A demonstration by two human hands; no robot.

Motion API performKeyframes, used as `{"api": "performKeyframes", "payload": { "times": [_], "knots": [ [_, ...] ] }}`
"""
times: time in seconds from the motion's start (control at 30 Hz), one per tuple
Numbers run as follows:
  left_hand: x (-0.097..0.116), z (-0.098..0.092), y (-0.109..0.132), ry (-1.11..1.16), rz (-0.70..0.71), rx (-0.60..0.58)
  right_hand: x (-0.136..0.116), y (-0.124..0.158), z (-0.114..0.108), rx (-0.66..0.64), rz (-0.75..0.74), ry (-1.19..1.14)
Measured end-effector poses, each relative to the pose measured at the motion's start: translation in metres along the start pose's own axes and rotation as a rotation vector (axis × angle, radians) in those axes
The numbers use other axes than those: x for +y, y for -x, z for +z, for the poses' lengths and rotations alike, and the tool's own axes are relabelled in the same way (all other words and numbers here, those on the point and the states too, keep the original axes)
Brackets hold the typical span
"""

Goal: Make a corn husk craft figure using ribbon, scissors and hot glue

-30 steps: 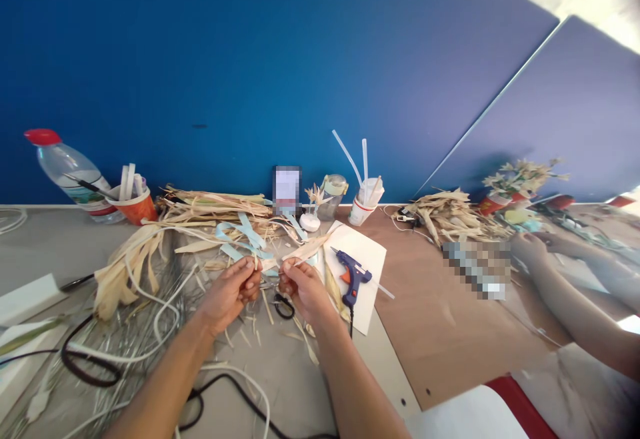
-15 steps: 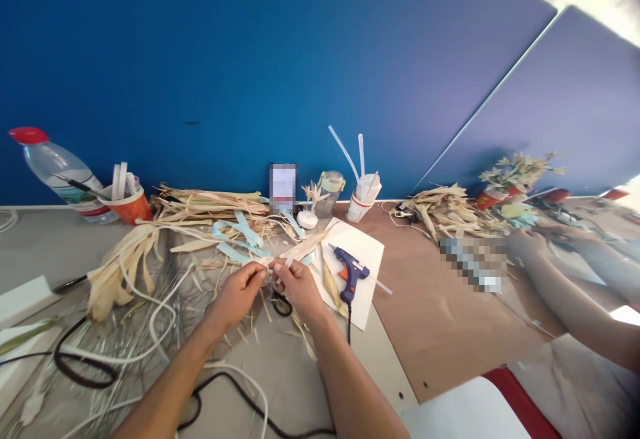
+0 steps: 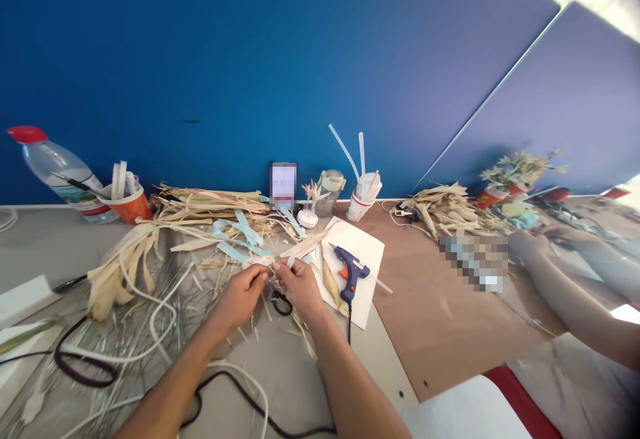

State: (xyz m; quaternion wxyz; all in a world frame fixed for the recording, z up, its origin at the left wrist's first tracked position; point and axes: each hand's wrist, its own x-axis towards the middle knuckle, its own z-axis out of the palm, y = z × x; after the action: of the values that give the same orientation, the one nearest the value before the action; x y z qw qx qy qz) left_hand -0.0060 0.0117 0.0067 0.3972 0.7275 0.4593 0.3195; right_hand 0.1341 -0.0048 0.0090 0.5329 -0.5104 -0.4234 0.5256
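Observation:
Close together over the desk, both hands have their fingertips pinched. My left hand is closed with thumb against forefinger; what lies between them is too small to make out. Beside it my right hand is closed too, and a small whitish bit shows at its fingertips, its kind unclear. Pale dried husk strips and light blue ribbon lie just beyond the hands. A blue glue gun rests on a white sheet to the right, near a curled husk piece.
A red-capped bottle and an orange cup stand at left. White cables and thin wires cover the left desk. A phone, a jar and a white cup line the back. Another person's arms are at right.
My hands stay in nearly the same place, with only slight finger movement at the pinch. Everything on the desk stays where it was.

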Motion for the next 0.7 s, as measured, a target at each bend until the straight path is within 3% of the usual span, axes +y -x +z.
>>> {"api": "performKeyframes", "payload": {
  "times": [0.17,0.33,0.7],
  "knots": [
    [0.003,-0.003,0.0,0.407,-0.164,-0.058,0.001,-0.003,0.003,0.041,-0.002,-0.304],
    [0.014,-0.005,0.003,0.847,-0.316,-0.114,0.007,-0.005,0.007,0.08,-0.061,-0.421],
    [0.009,0.0,0.002,1.198,-0.379,-0.258,0.01,-0.001,0.021,0.119,-0.089,-0.402]
  ]
}}
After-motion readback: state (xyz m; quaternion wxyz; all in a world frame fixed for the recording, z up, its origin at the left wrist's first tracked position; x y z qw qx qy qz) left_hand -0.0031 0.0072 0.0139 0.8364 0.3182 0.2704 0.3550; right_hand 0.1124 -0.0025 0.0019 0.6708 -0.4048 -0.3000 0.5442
